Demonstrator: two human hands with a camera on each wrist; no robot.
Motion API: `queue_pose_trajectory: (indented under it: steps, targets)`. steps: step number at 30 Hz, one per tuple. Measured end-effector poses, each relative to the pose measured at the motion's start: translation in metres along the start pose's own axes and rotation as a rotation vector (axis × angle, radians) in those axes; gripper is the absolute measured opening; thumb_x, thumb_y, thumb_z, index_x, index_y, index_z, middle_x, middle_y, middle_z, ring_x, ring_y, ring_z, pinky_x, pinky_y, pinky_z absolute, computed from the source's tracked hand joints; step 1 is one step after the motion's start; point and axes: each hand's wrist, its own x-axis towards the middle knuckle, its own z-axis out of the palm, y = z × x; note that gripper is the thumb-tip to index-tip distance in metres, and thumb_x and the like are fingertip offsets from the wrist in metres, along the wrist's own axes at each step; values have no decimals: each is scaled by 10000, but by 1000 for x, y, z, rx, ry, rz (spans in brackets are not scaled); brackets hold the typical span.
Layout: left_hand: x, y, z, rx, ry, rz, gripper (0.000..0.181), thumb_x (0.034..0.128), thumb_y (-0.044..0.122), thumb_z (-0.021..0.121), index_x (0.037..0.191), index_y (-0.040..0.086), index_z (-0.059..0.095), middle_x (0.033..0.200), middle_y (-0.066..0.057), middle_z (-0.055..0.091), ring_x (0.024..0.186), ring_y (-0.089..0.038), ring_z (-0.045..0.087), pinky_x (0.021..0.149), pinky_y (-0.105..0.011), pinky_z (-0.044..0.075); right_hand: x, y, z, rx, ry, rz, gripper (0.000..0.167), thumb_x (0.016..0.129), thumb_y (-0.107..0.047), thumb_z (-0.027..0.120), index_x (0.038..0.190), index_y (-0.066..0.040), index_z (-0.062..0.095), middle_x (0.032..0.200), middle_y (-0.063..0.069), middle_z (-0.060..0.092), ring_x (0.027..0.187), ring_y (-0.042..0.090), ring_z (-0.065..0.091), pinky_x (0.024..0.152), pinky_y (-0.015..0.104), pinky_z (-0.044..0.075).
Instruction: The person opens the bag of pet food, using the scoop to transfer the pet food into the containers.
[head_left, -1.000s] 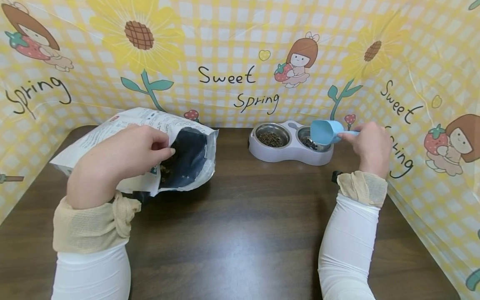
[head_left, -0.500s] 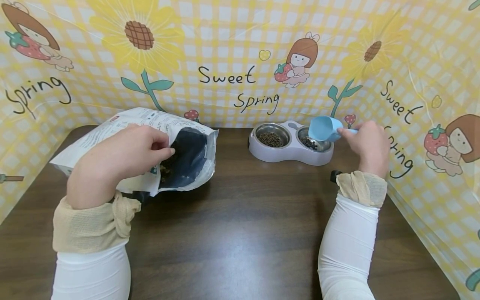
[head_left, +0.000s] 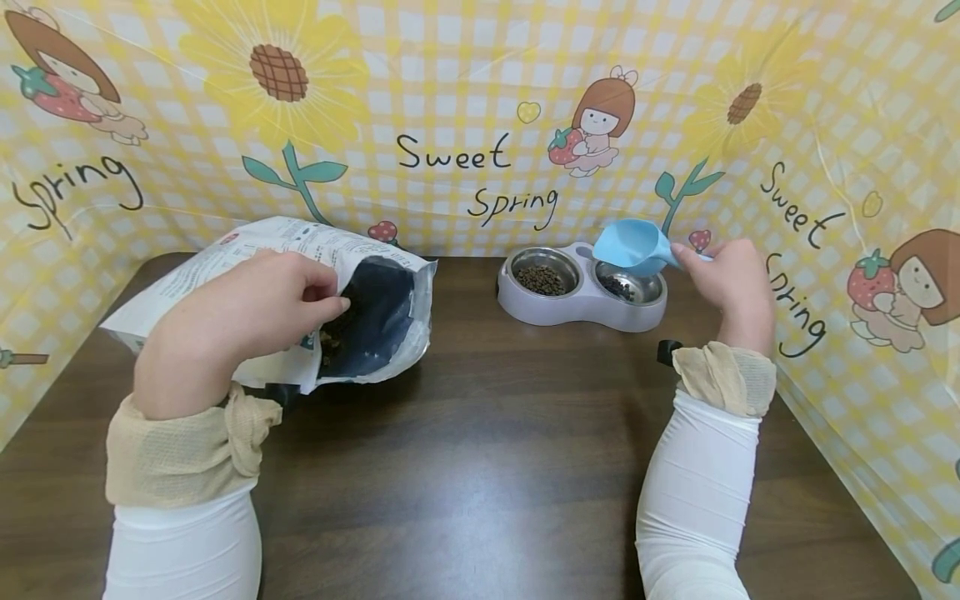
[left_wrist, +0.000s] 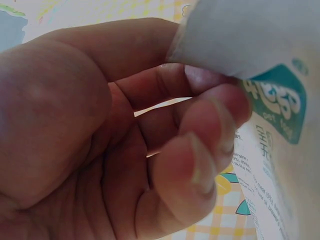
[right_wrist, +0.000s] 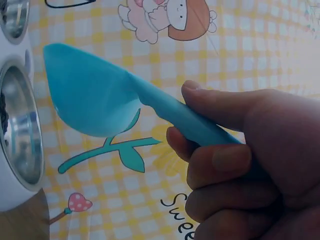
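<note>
My left hand (head_left: 255,321) pinches the upper edge of an open pet food bag (head_left: 300,237) lying on its side, its dark lining facing right. Some brown kibble shows inside the mouth. In the left wrist view the thumb and fingers meet at the bag's edge (left_wrist: 215,45). My right hand (head_left: 735,279) grips the handle of a blue scoop (head_left: 633,243), held above the right bowl of a double pet feeder (head_left: 577,312). The right wrist view shows fingers curled round the scoop's handle (right_wrist: 185,117). Kibble lies in both steel bowls, more in the left one.
The brown wooden table (head_left: 465,467) extends in front of the bag and feeder. A yellow checked cloth (head_left: 450,92) with printed flowers and figures stands as a wall behind and on both sides.
The blue scoop has tilted back and shifted up and left, uncovering more of the right bowl. My left hand and the bag have stayed in place.
</note>
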Motion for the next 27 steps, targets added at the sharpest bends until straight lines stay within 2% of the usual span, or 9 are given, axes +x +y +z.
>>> queue_pose_trajectory:
  steps: [5, 8, 10, 12, 17, 20, 23, 27]
  targets:
    - [-1, -1, -1, 7, 8, 3, 385, 1055, 246, 655, 692, 161, 559, 630, 34, 463, 625, -159, 465, 627, -320, 355, -2, -10, -4, 18, -42, -41, 702, 1031, -649, 584, 526, -186, 428, 540, -71, 326, 596, 182, 348, 540, 329, 307]
    - [-1, -2, -1, 8, 11, 5, 386, 1055, 247, 655, 692, 161, 557, 629, 35, 464, 625, -159, 465, 630, -320, 354, -6, -26, -8, 30, -106, -86, 705, 1015, -717, 558, 614, -138, 599, 629, -44, 431, 692, 201, 410, 591, 343, 338]
    - [-1, -2, -1, 6, 11, 5, 384, 1054, 248, 659, 692, 161, 561, 630, 34, 470, 628, -159, 468, 632, -321, 356, -9, -38, -8, 49, -158, -122, 698, 1009, -736, 557, 700, -121, 671, 648, -52, 451, 696, 190, 417, 587, 344, 335]
    - [-1, -2, -1, 4, 11, 6, 383, 1054, 248, 659, 693, 161, 562, 632, 34, 475, 629, -159, 471, 634, -321, 358, -13, -50, -7, 116, -231, -157, 635, 1021, -698, 584, 784, -131, 744, 642, -72, 485, 691, 170, 431, 596, 340, 350]
    - [-2, -1, 0, 7, 9, 0, 385, 1053, 245, 660, 690, 162, 559, 630, 35, 475, 631, -159, 473, 638, -322, 360, -22, -78, 4, 323, -425, -254, 485, 1072, -495, 646, 780, -115, 716, 556, -79, 415, 537, 110, 352, 536, 287, 320]
    - [-1, 0, 1, 9, 15, 3, 397, 1051, 242, 665, 680, 164, 548, 623, 40, 463, 631, -160, 466, 640, -322, 358, -27, -90, 12, 391, -520, -308, 422, 1090, -391, 649, 800, -92, 719, 540, -57, 372, 509, 108, 311, 521, 270, 284]
    - [-1, 0, 1, 4, 16, 4, 402, 1053, 245, 666, 679, 160, 545, 621, 38, 459, 630, -165, 462, 633, -324, 353, -31, -101, 20, 405, -595, -359, 377, 1088, -348, 657, 822, -92, 732, 557, -47, 373, 521, 121, 307, 532, 265, 272]
    - [0, 1, 0, -1, 3, -9, 387, 1057, 245, 660, 695, 154, 557, 629, 30, 469, 636, -169, 472, 629, -325, 360, -38, -115, 29, 361, -651, -407, 439, 1068, -372, 683, 726, -98, 665, 567, -43, 365, 525, 137, 303, 538, 272, 256]
